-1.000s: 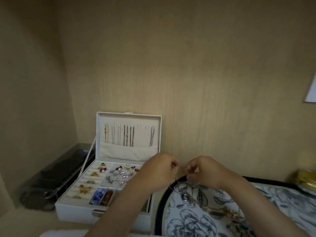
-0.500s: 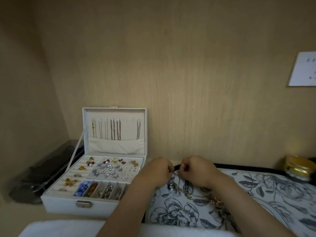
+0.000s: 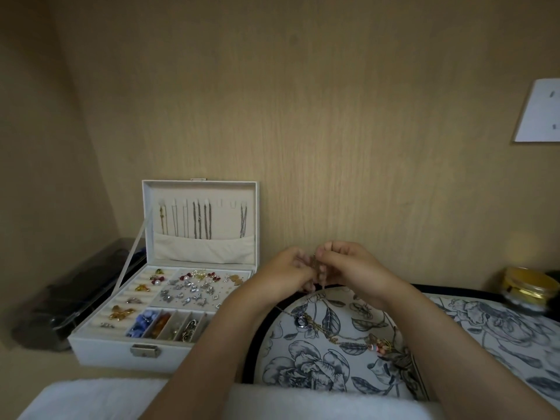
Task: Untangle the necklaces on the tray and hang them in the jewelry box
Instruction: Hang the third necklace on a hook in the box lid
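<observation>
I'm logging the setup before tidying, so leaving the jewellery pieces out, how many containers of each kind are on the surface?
Jewelry box: 1
Floral tray: 1
Gold-lidded jar: 1
Dark clear case: 1
Total: 4

So the jewelry box lid (image 3: 212, 192) stands upright by the far wall (image 3: 333, 131), leaving it open only from the near side. Dark case (image 3: 75, 298) crowds its left, tray (image 3: 254, 356) its right.
</observation>
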Demonstrator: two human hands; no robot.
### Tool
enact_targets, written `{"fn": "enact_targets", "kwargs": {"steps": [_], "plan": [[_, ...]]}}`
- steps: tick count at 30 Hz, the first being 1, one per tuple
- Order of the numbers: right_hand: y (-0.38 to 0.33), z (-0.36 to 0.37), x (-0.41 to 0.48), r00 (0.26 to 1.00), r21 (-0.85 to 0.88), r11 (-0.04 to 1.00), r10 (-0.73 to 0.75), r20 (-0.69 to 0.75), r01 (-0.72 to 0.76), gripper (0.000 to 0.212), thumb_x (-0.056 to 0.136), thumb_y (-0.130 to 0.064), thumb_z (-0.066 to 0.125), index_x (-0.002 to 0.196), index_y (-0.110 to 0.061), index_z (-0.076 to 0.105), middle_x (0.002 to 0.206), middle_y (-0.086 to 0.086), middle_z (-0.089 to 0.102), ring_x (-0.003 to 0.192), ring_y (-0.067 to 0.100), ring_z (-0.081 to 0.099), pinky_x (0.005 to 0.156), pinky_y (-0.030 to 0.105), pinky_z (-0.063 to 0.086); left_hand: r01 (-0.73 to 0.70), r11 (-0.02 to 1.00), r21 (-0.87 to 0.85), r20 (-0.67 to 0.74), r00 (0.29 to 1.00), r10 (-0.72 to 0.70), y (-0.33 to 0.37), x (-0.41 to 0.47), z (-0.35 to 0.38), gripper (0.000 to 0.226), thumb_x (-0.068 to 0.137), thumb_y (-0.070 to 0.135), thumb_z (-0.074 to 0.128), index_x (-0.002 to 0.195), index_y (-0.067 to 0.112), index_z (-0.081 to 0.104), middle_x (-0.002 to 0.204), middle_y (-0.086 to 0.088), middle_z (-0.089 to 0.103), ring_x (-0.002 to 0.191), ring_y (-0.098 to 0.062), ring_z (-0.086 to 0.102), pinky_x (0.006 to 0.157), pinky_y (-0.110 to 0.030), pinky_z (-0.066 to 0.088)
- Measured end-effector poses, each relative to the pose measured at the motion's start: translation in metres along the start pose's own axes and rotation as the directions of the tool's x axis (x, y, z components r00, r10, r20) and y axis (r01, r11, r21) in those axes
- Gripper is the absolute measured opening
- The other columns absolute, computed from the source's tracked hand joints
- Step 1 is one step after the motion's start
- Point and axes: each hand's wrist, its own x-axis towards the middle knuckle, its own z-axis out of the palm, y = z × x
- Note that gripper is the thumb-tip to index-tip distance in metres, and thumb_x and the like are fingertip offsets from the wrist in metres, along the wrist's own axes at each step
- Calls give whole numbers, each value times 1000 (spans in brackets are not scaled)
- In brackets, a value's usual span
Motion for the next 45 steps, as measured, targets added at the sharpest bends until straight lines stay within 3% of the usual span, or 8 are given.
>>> {"fn": "enact_targets", "kwargs": {"steps": [7, 14, 20, 24, 31, 34, 39, 45], "plan": [[-10, -5, -3, 999, 96, 995, -1, -46, 6, 14, 99, -12, 57, 87, -9, 63, 54, -7, 47, 49, 9, 44, 72, 39, 50, -74, 997, 7, -3, 997, 74, 7, -6, -22, 4, 91, 15, 69, 91, 14, 73, 73, 5, 72, 63, -10, 63, 77, -30, 56], [-10, -9, -3, 993, -398, 916, -86, -83, 46, 7, 92, -19, 70, 89, -16, 75, 55, -15, 56, 51, 1, 50, 55, 18, 45, -51, 980, 195, -139, 987, 79, 16, -15, -44, 12, 91, 26, 68, 89, 17, 76, 81, 2, 72, 67, -7, 61, 77, -28, 51], [-21, 3, -3, 991, -184, 975, -113, 69, 124, 11, 99, -8, 57, 98, -12, 68, 71, 4, 61, 60, 15, 52, 57, 29, 45, -125, 991, -44, 63, 990, 127, 24, -18, -27, 29, 92, 15, 64, 120, 23, 63, 107, 4, 73, 102, -9, 68, 99, -27, 48], [-29, 5, -6, 992, -216, 968, -125, 21, 127, 12, 98, -6, 58, 105, -12, 65, 74, 5, 61, 43, 5, 40, 41, 21, 31, -31, 995, -92, 106, 993, 41, 24, -20, -24, 16, 97, 24, 58, 107, 17, 69, 70, 7, 62, 56, -9, 55, 69, -31, 54], [-27, 16, -9, 992, -395, 910, -124, 38, 129, 17, 98, -17, 61, 100, -8, 75, 49, -19, 53, 42, -4, 44, 48, 8, 35, -92, 970, 226, -105, 987, 118, 34, -33, -63, 19, 94, 36, 63, 88, 21, 73, 82, 0, 68, 71, 13, 58, 59, -18, 39], [-27, 25, -8, 990, -346, 930, -138, -14, 125, 24, 101, -23, 56, 95, -9, 75, 46, -16, 43, 41, 0, 35, 45, 10, 31, -140, 985, -96, -57, 989, 135, 29, -39, -87, 26, 97, 30, 56, 74, 22, 63, 64, 16, 39, 50, -4, 39, 47, -23, 23], [-35, 54, 6, 970, -215, 955, -225, -92, 202, 16, 97, -19, 62, 96, -9, 74, 47, -17, 54, 39, -1, 44, 43, 8, 35, -214, 748, -629, 7, 960, 281, 12, -40, -104, 25, 94, 25, 53, 71, 18, 49, 62, 3, 36, 51, -11, 31, 46, -22, 27], [-50, 95, 43, 922, -369, 880, -366, -125, 299, 9, 92, -24, 70, 91, -22, 79, 86, -10, 77, 85, 3, 70, 79, 19, 53, -245, 956, -162, -515, 847, 130, 1, -30, -119, 19, 94, 33, 63, 86, 15, 66, 59, 16, 55, 56, -8, 47, 54, -26, 37]]}}
